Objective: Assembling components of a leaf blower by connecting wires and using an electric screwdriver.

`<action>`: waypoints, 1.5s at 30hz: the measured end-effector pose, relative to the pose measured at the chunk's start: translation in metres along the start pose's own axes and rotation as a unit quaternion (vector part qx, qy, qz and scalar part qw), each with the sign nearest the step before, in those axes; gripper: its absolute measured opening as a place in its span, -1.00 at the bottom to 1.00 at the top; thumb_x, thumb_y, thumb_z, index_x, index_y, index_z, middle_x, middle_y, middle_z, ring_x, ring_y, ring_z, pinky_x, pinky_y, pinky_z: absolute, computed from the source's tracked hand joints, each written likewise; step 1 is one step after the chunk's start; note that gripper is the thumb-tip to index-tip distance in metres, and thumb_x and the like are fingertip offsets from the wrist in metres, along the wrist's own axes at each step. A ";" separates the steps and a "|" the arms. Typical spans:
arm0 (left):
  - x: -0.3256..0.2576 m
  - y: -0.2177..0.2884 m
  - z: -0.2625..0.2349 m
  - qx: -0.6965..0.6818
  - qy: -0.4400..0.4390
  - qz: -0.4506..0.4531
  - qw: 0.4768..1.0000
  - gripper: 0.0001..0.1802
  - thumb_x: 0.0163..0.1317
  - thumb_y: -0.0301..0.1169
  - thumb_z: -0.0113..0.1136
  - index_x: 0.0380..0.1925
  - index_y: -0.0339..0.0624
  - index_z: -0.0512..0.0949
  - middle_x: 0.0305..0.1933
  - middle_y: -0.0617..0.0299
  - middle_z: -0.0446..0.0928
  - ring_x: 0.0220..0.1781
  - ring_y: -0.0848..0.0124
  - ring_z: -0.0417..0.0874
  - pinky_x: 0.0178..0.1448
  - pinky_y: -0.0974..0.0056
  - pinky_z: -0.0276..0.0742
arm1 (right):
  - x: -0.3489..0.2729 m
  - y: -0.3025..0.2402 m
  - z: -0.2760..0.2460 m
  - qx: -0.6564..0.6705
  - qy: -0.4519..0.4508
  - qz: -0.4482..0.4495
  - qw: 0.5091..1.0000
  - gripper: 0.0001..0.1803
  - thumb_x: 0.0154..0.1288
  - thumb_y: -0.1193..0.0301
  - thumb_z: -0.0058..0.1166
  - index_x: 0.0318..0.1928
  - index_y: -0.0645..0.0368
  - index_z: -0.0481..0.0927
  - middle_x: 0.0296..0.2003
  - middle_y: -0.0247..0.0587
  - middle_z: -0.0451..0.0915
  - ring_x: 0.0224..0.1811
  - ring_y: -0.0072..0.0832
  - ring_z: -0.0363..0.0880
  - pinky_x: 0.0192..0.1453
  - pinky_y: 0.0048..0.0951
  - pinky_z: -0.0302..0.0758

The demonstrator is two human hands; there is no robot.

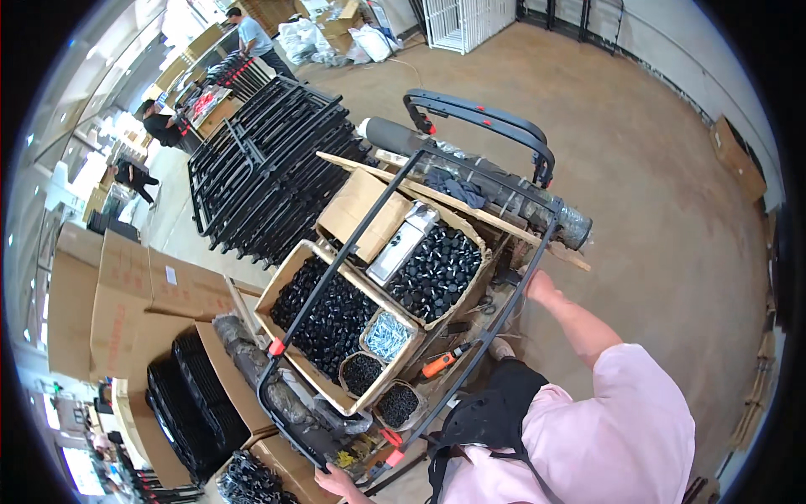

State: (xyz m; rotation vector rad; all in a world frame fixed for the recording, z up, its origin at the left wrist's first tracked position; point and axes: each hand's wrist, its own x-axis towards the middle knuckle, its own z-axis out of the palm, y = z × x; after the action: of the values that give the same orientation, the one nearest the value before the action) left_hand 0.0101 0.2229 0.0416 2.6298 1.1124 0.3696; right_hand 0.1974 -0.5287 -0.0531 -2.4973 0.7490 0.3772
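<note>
A black tubular metal frame (pixel 368 228) with red fittings lies tilted over boxes of small parts. My left hand (pixel 337 485) is closed round its near left corner, at the lower edge of the view. My right hand (pixel 541 286) grips the right side bar, its fingertips partly hidden. Under the frame stands a carton (pixel 267 304) of black plastic parts, with small tubs of silvery screws (pixel 387 336) and black screws (pixel 362 374) inside. Beside it is another box of black round-headed parts (pixel 437 273). An orange-handled tool (pixel 443 362) lies near the right bar.
Stacked black frames (pixel 269 160) stand at the far left. A curved dark handlebar piece (pixel 483 118) rests beyond a wrapped roll (pixel 495 189) and a wooden strip (pixel 470 212). Large open cartons (pixel 122 294) are on the left. Several people (pixel 252 38) are in the background.
</note>
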 end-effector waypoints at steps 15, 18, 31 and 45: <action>-0.099 0.395 0.060 -0.306 -0.302 0.274 0.861 -0.74 0.56 -0.45 0.14 0.08 -0.35 0.68 -0.03 0.10 0.74 0.01 0.38 0.74 0.15 0.29 0.64 | 0.038 -0.020 0.008 -0.062 -0.068 -0.134 0.987 -0.57 0.23 0.18 0.24 -0.09 0.31 0.66 -0.12 0.17 0.75 -0.05 0.05 0.78 0.05 -0.03 0.71; -0.143 0.490 0.074 -0.334 -0.429 0.252 0.800 -0.72 0.59 -0.41 0.12 0.11 -0.34 0.67 -0.04 0.11 0.75 0.02 0.41 0.75 0.19 0.32 0.62 | -0.034 0.005 -0.082 -0.013 0.010 -0.108 0.994 -0.53 0.16 0.14 0.28 -0.14 0.32 0.65 -0.18 0.19 0.76 -0.08 0.06 0.78 0.04 -0.02 0.70; -0.301 0.763 0.071 -0.424 -0.638 0.401 0.502 -0.60 0.63 -0.20 0.11 0.18 -0.30 0.65 0.07 0.12 0.72 0.15 0.39 0.69 0.31 0.26 0.53 | -0.099 0.001 -0.334 0.116 -0.021 -0.105 0.987 -0.60 0.13 0.16 0.14 -0.27 0.29 0.71 -0.59 0.04 0.65 -0.51 -0.15 0.72 -0.27 -0.08 0.66; -0.339 0.785 0.081 -0.446 -0.732 0.288 0.427 -0.63 0.59 -0.12 0.12 -0.12 -0.23 0.65 -0.17 0.32 0.57 -0.10 0.50 0.49 0.09 0.31 0.42 | -0.046 -0.018 -0.353 0.038 -0.015 -0.066 0.997 -0.56 0.15 0.18 0.08 -0.49 0.40 0.70 -0.54 0.17 0.67 -0.39 0.01 0.75 -0.15 0.00 0.66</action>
State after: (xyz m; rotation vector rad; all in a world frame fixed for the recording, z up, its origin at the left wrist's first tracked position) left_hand 0.3260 -0.5626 0.1844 1.1828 -0.5552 -0.8889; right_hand 0.2116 -0.6854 0.2667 -2.4474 0.5711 0.3315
